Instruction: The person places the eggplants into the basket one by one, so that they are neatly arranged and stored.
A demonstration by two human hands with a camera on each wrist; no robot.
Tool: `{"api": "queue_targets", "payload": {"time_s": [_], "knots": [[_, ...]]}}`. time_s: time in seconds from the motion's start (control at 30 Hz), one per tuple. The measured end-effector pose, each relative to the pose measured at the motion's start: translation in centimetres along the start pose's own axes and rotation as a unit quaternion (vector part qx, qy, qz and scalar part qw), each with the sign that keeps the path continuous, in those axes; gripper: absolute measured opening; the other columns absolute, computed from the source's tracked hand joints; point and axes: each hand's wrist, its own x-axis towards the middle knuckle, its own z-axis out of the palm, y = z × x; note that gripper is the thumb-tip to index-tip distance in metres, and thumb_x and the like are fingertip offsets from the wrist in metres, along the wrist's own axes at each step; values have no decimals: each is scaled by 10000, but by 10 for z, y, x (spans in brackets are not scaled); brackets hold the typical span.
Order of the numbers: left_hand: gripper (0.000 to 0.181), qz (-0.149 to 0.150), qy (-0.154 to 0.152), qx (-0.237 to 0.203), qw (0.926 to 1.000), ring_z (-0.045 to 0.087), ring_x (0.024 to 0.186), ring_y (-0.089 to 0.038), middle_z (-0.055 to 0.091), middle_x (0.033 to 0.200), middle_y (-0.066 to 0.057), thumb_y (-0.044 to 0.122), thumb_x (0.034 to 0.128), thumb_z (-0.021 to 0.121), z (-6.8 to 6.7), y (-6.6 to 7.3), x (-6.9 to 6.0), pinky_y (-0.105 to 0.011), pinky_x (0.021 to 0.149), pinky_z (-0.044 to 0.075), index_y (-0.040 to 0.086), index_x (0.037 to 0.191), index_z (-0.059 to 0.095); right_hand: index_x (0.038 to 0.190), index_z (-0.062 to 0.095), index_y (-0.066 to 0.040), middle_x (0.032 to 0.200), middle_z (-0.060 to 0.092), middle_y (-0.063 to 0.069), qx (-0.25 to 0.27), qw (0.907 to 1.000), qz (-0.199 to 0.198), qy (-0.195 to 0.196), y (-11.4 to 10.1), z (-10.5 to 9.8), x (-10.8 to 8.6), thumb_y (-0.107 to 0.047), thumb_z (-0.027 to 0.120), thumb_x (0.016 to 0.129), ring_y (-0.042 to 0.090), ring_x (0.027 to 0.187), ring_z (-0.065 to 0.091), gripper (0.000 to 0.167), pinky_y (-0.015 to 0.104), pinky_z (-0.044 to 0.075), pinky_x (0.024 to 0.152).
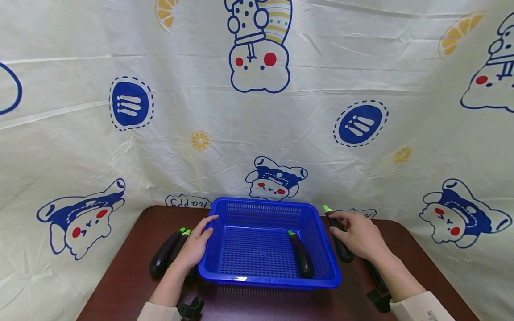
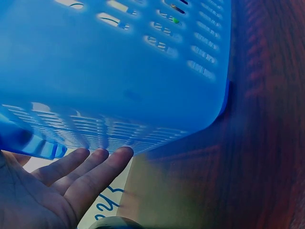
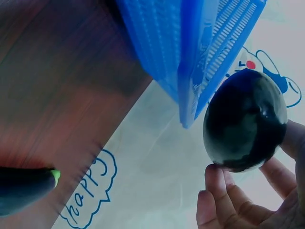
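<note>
Blue, the basket [image 1: 257, 282] held one eggplant [image 1: 301, 256] at right. Just outside its right wall, the right hand [image 1: 358, 234] pinched a second eggplant [image 1: 342, 251]; the left hand [image 1: 194, 247], fingers straight, touched the basket's left side.

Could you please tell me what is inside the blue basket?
One dark eggplant with a green stem end lies in the blue basket, towards the right side. The patch of basket bottom directly beneath it is covered and cannot be seen.
</note>
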Motion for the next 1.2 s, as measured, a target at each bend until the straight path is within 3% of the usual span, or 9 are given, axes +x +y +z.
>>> {"api": "queue_targets", "payload": {"time_s": [0.33,0.7,1.0,1.2], "knots": [[414,-37,-1,9,10000,564,1332,-377,452,1598,-160,248,1129,378,0,-1,0,-524,994,512,262,1534,464,1252,739,-137,996,721,66,45,10000,-55,63,-19,6,2,-269,758,934,208,878,644,345,380,483,664],[430,-58,-26,-25,10000,583,1298,-369,458,1589,-170,253,1128,381,-1,-2,1,-479,946,531,242,1554,440,1265,732,-160,969,673,51,322,9995,61,-33,-44,17,3,-271,748,947,196,855,590,338,339,437,654],[425,-71,-45,-25,10000,588,1299,-374,464,1584,-174,249,1128,381,-1,-1,1,-487,953,537,246,1548,449,1251,748,-195,1085,696,101,389,9991,137,-90,-52,30,1,-293,741,955,202,874,626,312,347,463,658],[413,-125,-33,-7,9999,594,1291,-360,475,1577,-162,253,1130,376,0,-2,1,-472,952,536,270,1533,467,1255,744,-197,996,658,67,400,9986,265,-233,-56,40,0,-295,747,947,181,824,569,323,335,433,658]]}}
